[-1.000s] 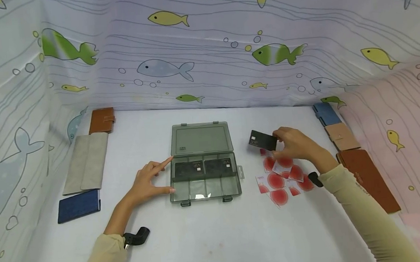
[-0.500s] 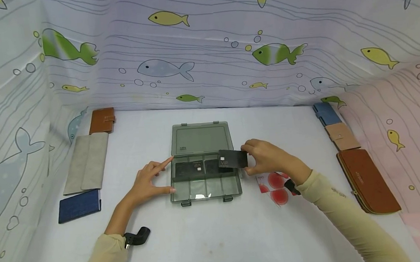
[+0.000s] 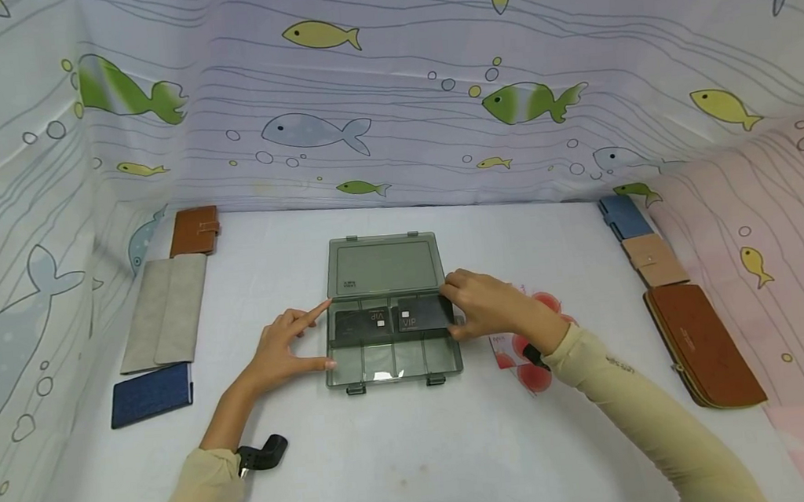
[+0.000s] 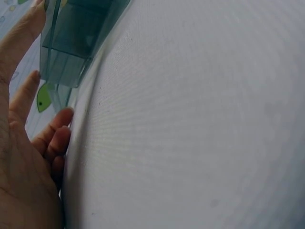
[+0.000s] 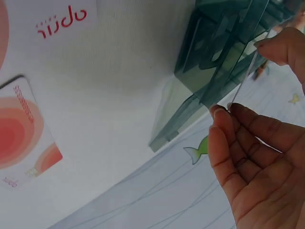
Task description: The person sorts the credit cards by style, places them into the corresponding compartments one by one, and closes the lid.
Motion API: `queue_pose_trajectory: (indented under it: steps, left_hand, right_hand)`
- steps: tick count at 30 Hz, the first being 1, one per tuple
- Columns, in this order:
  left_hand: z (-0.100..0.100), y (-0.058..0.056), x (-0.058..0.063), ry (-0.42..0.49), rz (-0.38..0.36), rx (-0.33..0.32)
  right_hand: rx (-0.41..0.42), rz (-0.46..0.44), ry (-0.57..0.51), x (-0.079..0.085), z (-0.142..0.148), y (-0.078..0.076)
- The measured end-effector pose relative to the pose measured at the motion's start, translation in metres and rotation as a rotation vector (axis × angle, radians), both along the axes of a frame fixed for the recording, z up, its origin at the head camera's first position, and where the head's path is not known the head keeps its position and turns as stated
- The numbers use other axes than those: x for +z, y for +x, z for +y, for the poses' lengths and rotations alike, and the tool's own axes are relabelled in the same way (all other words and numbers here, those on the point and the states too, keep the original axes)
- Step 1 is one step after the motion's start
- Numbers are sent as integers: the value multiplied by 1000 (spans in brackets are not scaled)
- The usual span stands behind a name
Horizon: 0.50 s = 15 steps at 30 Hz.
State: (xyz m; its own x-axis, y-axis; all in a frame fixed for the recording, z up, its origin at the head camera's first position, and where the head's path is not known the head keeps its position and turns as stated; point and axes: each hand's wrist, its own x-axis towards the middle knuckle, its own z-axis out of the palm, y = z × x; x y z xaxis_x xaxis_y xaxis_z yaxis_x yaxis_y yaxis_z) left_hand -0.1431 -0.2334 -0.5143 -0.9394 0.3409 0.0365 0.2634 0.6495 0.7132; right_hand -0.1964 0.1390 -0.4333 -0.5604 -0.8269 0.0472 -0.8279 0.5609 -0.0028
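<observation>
The left hand [image 3: 284, 348] is touching the box [image 3: 409, 365], fingers spread and clasping nothing; just beyond, the right hand's grip [image 3: 484, 305] is pinching the card [image 3: 423, 315], which is now reaching farther left, over the box's back-right part, so carrying is apparently giving way to placing.

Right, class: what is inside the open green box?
Inside the green box, a black VIP card shows at back left; the front row shows no cards. The right hand holds another VIP card over the back right, hiding what lies directly beneath.

Fish-print cloth [image 3: 416, 69] behind white tabletop [image 3: 390, 457]
</observation>
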Motion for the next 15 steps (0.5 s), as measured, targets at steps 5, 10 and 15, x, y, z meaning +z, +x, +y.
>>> queue_pose_trajectory:
  steps: [5,10,15]
  left_hand:
    - [0,0,0,4,4,-1]
    - [0,0,0,8,-3,-4]
    - [1,-1,1,-12,-15,-7]
  right_hand:
    - [23,11,29,0,-5,-2]
    - [31,-9,-19,1,-6,-2]
    - [-31,-52,-109,4,16,-2]
